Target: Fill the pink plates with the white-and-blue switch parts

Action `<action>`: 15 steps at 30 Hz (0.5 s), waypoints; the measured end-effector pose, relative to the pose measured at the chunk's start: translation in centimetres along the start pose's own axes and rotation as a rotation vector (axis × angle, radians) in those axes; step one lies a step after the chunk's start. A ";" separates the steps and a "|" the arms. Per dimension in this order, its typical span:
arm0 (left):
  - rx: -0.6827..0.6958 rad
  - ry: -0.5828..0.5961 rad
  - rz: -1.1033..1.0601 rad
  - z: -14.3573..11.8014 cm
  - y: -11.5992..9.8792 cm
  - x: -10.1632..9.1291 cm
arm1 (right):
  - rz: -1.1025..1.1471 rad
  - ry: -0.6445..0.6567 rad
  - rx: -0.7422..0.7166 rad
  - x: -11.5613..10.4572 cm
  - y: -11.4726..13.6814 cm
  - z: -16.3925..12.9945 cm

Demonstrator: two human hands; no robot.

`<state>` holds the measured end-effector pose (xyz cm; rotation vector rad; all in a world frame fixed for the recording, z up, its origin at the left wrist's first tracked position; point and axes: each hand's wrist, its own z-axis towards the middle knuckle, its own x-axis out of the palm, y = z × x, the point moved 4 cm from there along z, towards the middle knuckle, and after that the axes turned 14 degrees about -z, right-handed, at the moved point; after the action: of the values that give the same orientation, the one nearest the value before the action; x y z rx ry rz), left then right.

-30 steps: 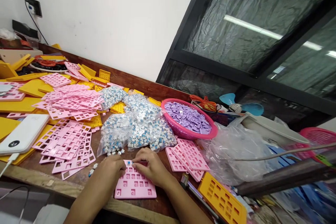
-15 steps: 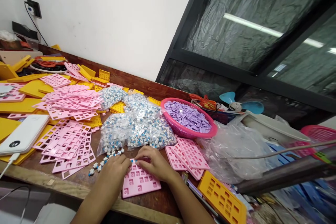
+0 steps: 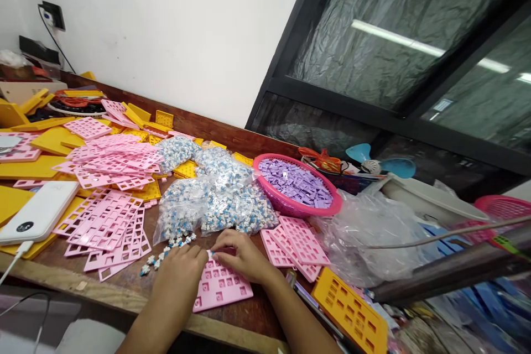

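Pinching small switch [image 3: 210, 255] at pink plate [image 3: 222, 286] top edge: left hand [image 3: 182, 271] and right hand [image 3: 244, 257] fingertips together. Plate at bench [image 3: 124, 287] 6 o'clock edge (risk: plate may slide, misseating switch).

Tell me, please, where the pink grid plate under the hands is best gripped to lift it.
Probably by the near edge of the pink grid plate, from the table's front: it lies flat, and the left hand and right hand cover its far end.
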<state>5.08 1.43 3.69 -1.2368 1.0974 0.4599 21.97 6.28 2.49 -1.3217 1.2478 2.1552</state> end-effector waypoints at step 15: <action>-0.082 -0.013 0.030 0.4 0.3 -0.8 | 0.015 0.015 -0.011 -0.1 0.2 0.2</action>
<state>4.68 2.08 4.16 -1.2886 1.0964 0.5391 21.76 6.28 2.68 -1.3388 1.2571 2.1690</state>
